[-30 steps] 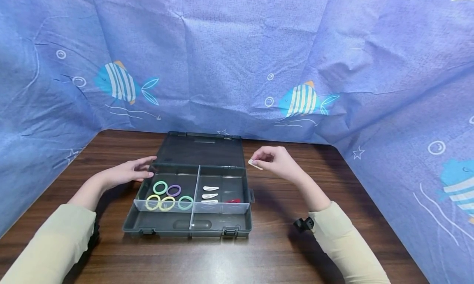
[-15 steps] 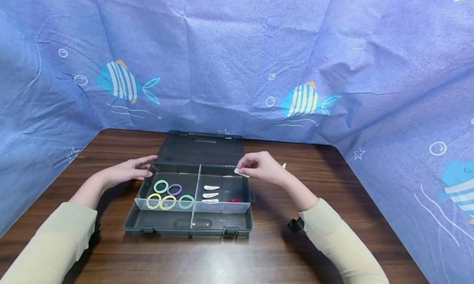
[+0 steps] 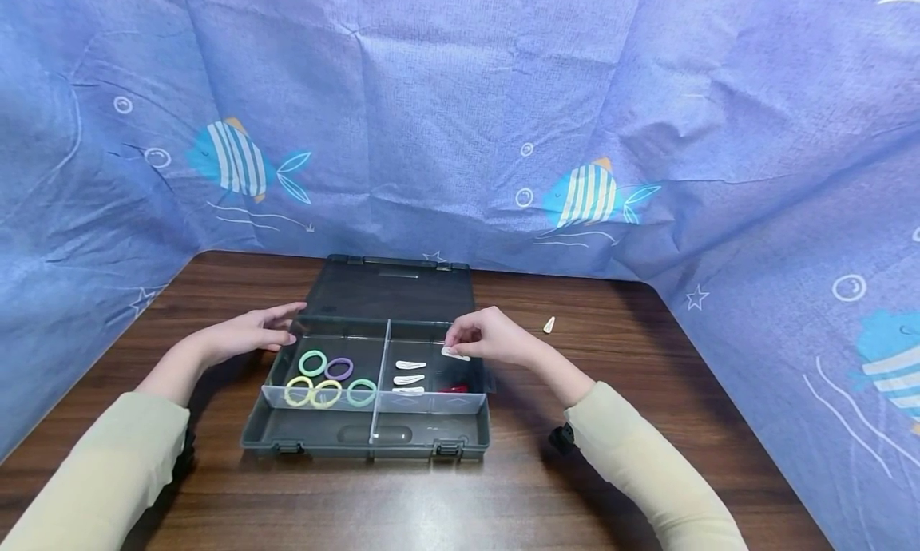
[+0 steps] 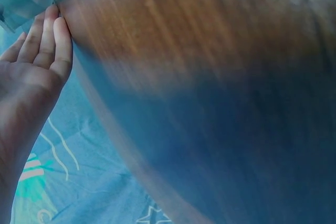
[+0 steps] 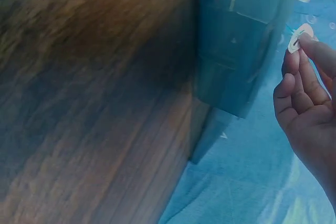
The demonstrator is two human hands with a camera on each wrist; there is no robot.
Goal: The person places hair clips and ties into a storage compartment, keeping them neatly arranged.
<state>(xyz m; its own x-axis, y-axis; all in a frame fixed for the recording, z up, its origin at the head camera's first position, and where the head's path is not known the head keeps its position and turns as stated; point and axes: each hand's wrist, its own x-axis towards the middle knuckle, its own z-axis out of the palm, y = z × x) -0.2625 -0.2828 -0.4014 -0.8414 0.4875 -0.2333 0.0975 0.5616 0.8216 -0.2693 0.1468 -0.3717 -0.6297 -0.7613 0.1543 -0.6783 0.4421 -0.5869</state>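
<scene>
Between thumb and fingertips my right hand (image 3: pixel 496 337) pinches a cream snap hair clip (image 3: pixel 457 354), held over the back right compartment of a dark, see-through divided box (image 3: pixel 323 449). The clip (image 5: pixel 300 37) shows from its flat side in the right wrist view. Three white hair clips (image 3: pixel 410 365) lie stacked in a column in that compartment, with a red clip (image 3: pixel 453 389) to their right. Several hair ties (image 3: pixel 339 368), green, purple and yellow, lie in the back left compartment. My left hand (image 3: pixel 244 334), fingers extended, touches the box's back left corner.
The box's lid (image 3: pixel 391 291) lies folded back toward the curtain (image 3: pixel 446 136). One more cream hair clip (image 3: pixel 549 325) lies on the wooden table (image 3: pixel 611 359) to the right of the box. Two narrow compartments run along the box's front.
My right hand has carried the cream hair clip left and down, from right of the box to over the back right compartment. The clip on the table has come into view. My left hand stays put.
</scene>
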